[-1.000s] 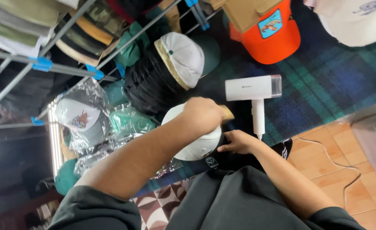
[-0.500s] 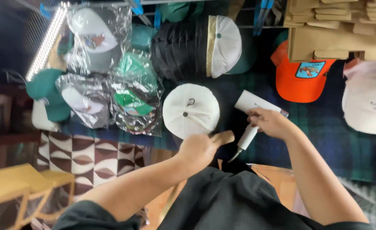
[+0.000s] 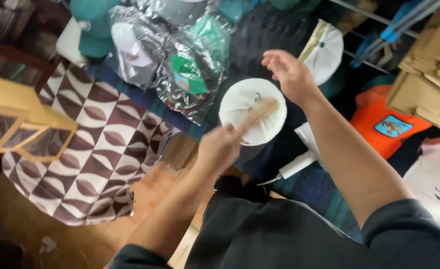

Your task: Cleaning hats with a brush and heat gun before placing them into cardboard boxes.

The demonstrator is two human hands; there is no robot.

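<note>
Round white fabric cap [image 3: 245, 107] sits mid-pile, plastic-bagged caps [image 3: 180, 65] tight against its left edge. Left hand [image 3: 220, 147] below it, closed around a pale wooden brush [image 3: 257, 114] laid across the crown. Right hand [image 3: 289, 72] just above-right, open, empty, fingers spread in free air.

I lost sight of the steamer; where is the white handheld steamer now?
In the head view, the white handheld steamer lies right of centre, beneath the right forearm, between the round white cap and the orange cap.
</note>
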